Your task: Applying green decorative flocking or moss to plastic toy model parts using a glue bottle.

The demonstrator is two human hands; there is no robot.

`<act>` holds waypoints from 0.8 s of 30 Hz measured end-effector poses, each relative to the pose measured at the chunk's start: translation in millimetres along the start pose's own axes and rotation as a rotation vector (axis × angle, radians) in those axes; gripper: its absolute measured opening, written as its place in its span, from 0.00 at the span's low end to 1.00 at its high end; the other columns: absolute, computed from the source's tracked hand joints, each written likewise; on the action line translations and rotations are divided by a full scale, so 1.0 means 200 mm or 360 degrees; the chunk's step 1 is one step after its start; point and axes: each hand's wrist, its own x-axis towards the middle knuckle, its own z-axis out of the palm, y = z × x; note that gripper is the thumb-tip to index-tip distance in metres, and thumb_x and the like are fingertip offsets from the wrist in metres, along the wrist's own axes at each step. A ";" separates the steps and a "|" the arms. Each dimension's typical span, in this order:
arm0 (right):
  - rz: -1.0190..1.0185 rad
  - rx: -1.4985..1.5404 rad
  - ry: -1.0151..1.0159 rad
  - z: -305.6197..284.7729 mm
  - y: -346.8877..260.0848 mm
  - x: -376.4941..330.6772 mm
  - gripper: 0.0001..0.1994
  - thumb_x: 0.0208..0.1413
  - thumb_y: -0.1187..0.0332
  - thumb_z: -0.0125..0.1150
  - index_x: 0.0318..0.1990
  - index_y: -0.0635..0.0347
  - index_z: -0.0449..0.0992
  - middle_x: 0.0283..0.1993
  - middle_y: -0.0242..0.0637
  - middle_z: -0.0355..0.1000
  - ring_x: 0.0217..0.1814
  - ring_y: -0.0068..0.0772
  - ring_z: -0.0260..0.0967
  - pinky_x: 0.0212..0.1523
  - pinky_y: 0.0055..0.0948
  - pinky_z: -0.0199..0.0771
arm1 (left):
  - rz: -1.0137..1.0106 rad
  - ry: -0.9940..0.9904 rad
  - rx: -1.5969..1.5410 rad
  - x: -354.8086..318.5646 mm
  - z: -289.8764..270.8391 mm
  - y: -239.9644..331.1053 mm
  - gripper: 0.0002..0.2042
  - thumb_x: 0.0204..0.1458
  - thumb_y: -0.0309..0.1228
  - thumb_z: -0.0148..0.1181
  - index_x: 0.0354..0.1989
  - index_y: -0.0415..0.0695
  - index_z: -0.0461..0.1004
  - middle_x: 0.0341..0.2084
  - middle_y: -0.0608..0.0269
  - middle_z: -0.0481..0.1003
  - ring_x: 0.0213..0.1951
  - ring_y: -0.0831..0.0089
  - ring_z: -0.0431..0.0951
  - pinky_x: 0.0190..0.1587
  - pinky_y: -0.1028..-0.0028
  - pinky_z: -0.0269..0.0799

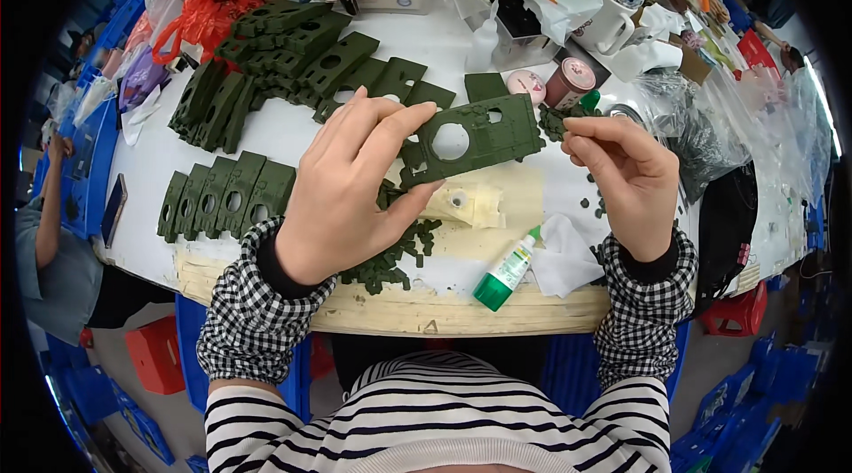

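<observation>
My left hand [342,176] grips a dark green plastic model-tank hull top [501,146], a flat part with a large round hole, tilted above the table. Thumb and fingers hold it by its left end. To the right of it, my right hand [628,173] is raised with thumb and forefinger pinched together; whatever is between them is hidden or too small to name. Just behind those fingertips lies a heap of small green parts [550,121]. Below the hull top sits a cream taped block [461,205]. More small green pieces [386,269] lie under my left wrist.
Similar hull tops stand in a row [226,193] at left and in a large pile [297,47] behind. A green-capped glue bottle [508,276] and white tissue [561,251] lie near the front edge. A white mug [612,16], round tins and plastic bags crowd the back right.
</observation>
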 end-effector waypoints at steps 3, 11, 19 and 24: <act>-0.0235 -0.0295 -0.0106 -0.02 -0.02 0.01 0.11 0.55 0.79 0.63 0.46 0.69 0.78 0.38 0.37 0.78 0.38 0.22 0.76 0.42 0.19 0.76 | 0.0030 0.0000 -0.0028 0.00 0.00 0.02 0.29 0.37 0.23 0.71 0.53 0.40 0.72 0.40 0.53 0.73 0.42 0.56 0.76 0.60 0.53 0.66; 0.0139 0.0254 0.0017 0.05 -0.09 -0.04 0.09 0.53 0.78 0.66 0.42 0.69 0.79 0.37 0.37 0.78 0.35 0.20 0.75 0.38 0.18 0.76 | 0.0154 0.0028 -0.0062 -0.01 0.05 0.05 0.30 0.36 0.26 0.73 0.53 0.40 0.72 0.37 0.54 0.74 0.40 0.59 0.77 0.57 0.54 0.70; 0.0301 0.0390 0.0033 0.07 -0.15 -0.05 0.05 0.56 0.79 0.63 0.39 0.69 0.76 0.35 0.35 0.76 0.33 0.19 0.72 0.34 0.16 0.71 | 0.0225 0.0068 -0.0066 -0.02 0.07 0.08 0.30 0.35 0.26 0.74 0.52 0.40 0.73 0.36 0.56 0.74 0.37 0.60 0.78 0.54 0.54 0.73; -0.0088 -0.0156 0.0038 0.07 -0.09 -0.04 0.05 0.50 0.74 0.68 0.34 0.63 0.80 0.42 0.36 0.72 0.45 0.24 0.69 0.45 0.23 0.69 | 0.0231 0.0087 -0.0070 -0.02 0.08 0.09 0.30 0.34 0.25 0.74 0.51 0.40 0.72 0.36 0.57 0.74 0.36 0.60 0.78 0.54 0.54 0.73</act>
